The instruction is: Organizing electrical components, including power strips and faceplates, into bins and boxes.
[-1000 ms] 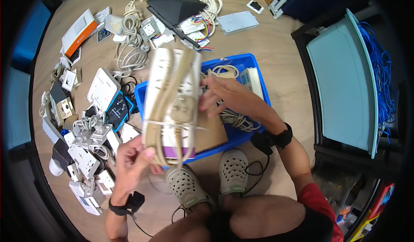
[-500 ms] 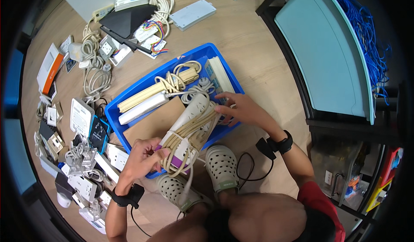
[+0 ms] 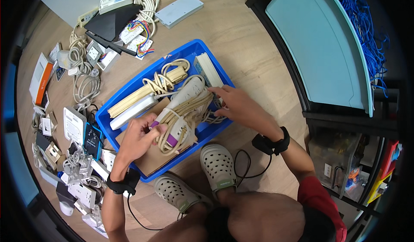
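A white-and-purple power strip, its beige cord coiled around it, lies slanting over the blue bin. My left hand grips its near end, thumb over the top and fingers at the purple edge. By its far right side is my right hand, thumb and fingers apart, fingertips close to the cord; contact is hard to make out. Under the strip a brown cardboard piece lines the bin. Beside it rest a long cream power strip with looped cord, a white bar and a pale block.
On the floor at left spread white sockets, adapters and coiled cables. A grey box lies beyond the bin. At right stands a rack with a light-blue panel and blue cables. My clogs are close to the bin.
The power strip has moved farther into the bin and lies lower, its near end now over the cardboard. Both hands have gone along with it. The right thumb and fingers remain apart.
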Available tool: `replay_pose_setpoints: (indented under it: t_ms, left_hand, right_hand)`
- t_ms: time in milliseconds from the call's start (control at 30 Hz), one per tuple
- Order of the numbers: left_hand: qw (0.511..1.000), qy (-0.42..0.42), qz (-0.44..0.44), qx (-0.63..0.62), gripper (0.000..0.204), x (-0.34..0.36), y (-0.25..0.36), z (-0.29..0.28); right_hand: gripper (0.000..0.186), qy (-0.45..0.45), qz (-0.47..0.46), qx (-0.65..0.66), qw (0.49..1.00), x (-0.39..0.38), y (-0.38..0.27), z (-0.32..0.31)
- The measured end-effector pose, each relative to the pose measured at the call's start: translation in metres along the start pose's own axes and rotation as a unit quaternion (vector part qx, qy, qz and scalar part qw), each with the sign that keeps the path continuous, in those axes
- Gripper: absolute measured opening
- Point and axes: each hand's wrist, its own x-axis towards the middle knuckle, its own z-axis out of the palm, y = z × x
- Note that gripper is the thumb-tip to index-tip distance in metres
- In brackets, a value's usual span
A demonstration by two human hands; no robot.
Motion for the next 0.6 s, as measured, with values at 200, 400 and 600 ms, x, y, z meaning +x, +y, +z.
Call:
replay_pose_setpoints:
  t_ms: [200,400,600]
  left_hand:
    - [0.999,0.014,-0.011,0.034,0.033,-0.021,0.005,0.034]
    - [0.988,0.116,0.080,0.064,0.032,-0.040,-0.002,0.088]
    - [0.953,0.216,0.158,0.141,0.038,-0.013,-0.003,0.135]
  right_hand:
    - [0.065,-0.087,0.134,0.090,0.983,0.011,-0.034,-0.010]
    - [0.089,-0.102,0.220,0.269,0.932,0.009,-0.028,0.005]
    - [0.120,-0.050,0.138,0.373,0.916,0.023,-0.024,-0.003]
